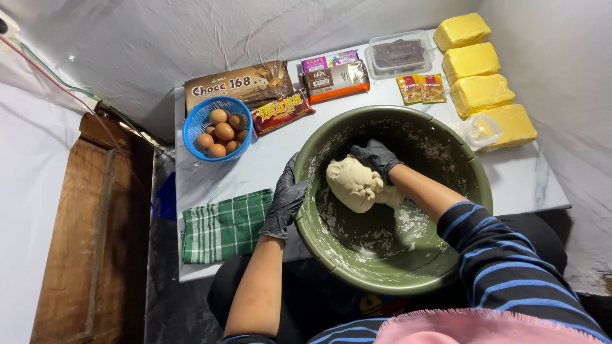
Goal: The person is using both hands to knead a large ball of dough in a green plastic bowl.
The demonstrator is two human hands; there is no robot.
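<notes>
A large olive-green bowl (331,251), smeared inside with flour, stands at the near edge of a white table (268,162). In it lies a pale lump of dough (354,185). My right hand (377,157), in a black glove, presses on the top of the dough from the far side. My left hand (285,200), also gloved in black, grips the bowl's left rim.
A green checked cloth (223,226) lies left of the bowl. Behind it are a blue basket of brown eggs (218,129), chocolate packets (280,111), yeast sachets (421,88), a clear tub (400,53) and several yellow butter blocks (475,64). A wooden board (95,236) stands at left.
</notes>
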